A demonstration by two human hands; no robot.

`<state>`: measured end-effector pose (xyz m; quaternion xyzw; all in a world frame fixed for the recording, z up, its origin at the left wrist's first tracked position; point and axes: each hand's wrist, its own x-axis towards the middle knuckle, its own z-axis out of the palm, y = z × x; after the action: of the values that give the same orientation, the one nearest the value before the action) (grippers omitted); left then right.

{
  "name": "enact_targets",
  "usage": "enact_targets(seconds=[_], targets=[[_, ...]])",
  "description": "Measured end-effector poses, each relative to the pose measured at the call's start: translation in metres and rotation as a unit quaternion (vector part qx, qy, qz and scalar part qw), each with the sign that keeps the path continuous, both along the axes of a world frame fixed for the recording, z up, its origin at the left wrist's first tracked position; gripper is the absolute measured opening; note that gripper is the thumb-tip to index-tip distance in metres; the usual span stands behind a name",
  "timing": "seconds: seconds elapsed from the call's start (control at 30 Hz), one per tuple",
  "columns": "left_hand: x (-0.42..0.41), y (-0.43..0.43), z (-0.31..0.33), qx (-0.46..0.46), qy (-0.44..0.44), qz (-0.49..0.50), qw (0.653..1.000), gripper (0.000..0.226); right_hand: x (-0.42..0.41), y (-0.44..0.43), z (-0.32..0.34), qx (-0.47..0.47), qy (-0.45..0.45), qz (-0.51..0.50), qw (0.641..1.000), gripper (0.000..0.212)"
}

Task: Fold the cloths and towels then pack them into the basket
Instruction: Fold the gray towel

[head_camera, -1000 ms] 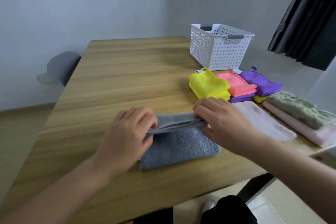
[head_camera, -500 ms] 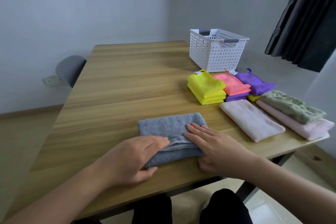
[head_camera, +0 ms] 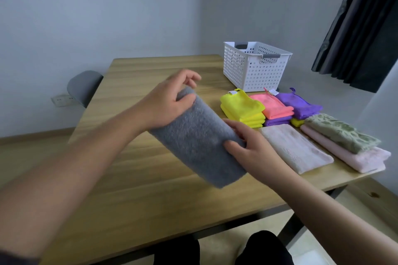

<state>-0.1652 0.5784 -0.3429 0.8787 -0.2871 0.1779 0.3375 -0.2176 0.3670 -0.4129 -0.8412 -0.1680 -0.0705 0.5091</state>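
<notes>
Folded grey towel (head_camera: 199, 148), left grip (head_camera: 169, 105) clasping its far end, right grip (head_camera: 251, 149) pinching its right edge

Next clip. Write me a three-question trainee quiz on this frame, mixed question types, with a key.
1. True or false: the folded grey towel lies on the table with no hand on it.
2. What lies directly under the green patterned towel? A. a pink towel B. the bare table C. nothing: a hand holds it up
3. Short answer: which hands grip the grey towel?

Key
1. False.
2. A.
3. Both: the left hand at its far end and the right hand at its right edge.
</notes>
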Motion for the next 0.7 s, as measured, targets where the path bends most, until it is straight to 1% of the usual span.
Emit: enact_targets(seconds=[0.03, 0.07, 0.1, 0.17, 0.2, 0.23, 0.27, 0.3, 0.33, 0.37, 0.4, 0.47, 0.5, 0.57, 0.6, 0.63, 0.7], targets=[[0.014, -0.006, 0.003, 0.000, 0.014, 0.008, 1.000, 0.031, 0.003, 0.000, 0.002, 0.051, 0.032, 0.009, 0.998, 0.040], [0.028, -0.013, 0.001, 0.011, 0.046, 0.016, 0.999, 0.029, 0.006, 0.003, 0.000, 0.074, 0.069, 0.003, 0.995, 0.032], [0.041, -0.020, -0.006, 0.035, 0.092, 0.026, 0.995, 0.028, 0.009, 0.006, -0.007, 0.061, 0.100, -0.017, 0.993, 0.028], [0.060, -0.032, -0.039, 0.096, 0.193, 0.041, 0.976, 0.028, 0.011, 0.010, -0.026, -0.025, 0.145, -0.071, 0.987, 0.032], [0.065, -0.035, -0.060, 0.119, 0.233, 0.048, 0.964, 0.028, 0.010, 0.012, -0.032, -0.080, 0.158, -0.090, 0.980, 0.039], [0.067, -0.036, -0.079, 0.133, 0.252, 0.062, 0.957, 0.029, 0.007, 0.013, -0.036, -0.146, 0.156, -0.101, 0.972, 0.047], [0.070, -0.037, -0.093, 0.128, 0.246, 0.080, 0.957, 0.029, 0.004, 0.013, -0.036, -0.226, 0.134, -0.110, 0.959, 0.052], [0.070, -0.037, -0.102, 0.108, 0.226, 0.103, 0.963, 0.030, 0.000, 0.013, -0.034, -0.309, 0.086, -0.118, 0.940, 0.056], [0.071, -0.037, -0.104, 0.076, 0.197, 0.127, 0.969, 0.029, -0.001, 0.012, -0.030, -0.373, 0.018, -0.123, 0.919, 0.058], [0.070, -0.034, -0.102, 0.038, 0.163, 0.148, 0.975, 0.027, -0.002, 0.012, -0.023, -0.395, -0.047, -0.119, 0.910, 0.060], [0.067, -0.031, -0.097, -0.002, 0.131, 0.160, 0.978, 0.026, 0.001, 0.012, -0.017, -0.396, -0.087, -0.098, 0.909, 0.062], [0.057, -0.016, -0.092, -0.062, 0.086, 0.183, 0.977, 0.026, 0.010, 0.018, -0.009, -0.404, -0.107, -0.015, 0.908, 0.071], [0.050, -0.006, -0.095, -0.072, 0.079, 0.199, 0.974, 0.027, 0.017, 0.023, -0.011, -0.421, -0.114, 0.030, 0.899, 0.076], [0.037, 0.017, -0.108, -0.044, 0.103, 0.237, 0.965, 0.030, 0.028, 0.038, -0.022, -0.465, -0.106, 0.099, 0.873, 0.084], [0.030, 0.028, -0.118, -0.019, 0.124, 0.252, 0.960, 0.032, 0.031, 0.046, -0.031, -0.490, -0.098, 0.116, 0.858, 0.087], [0.022, 0.039, -0.127, 0.008, 0.145, 0.260, 0.955, 0.034, 0.032, 0.056, -0.039, -0.509, -0.092, 0.121, 0.847, 0.085], [0.009, 0.049, -0.140, 0.051, 0.155, 0.259, 0.952, 0.038, 0.033, 0.066, -0.046, -0.528, -0.079, 0.110, 0.838, 0.072]])
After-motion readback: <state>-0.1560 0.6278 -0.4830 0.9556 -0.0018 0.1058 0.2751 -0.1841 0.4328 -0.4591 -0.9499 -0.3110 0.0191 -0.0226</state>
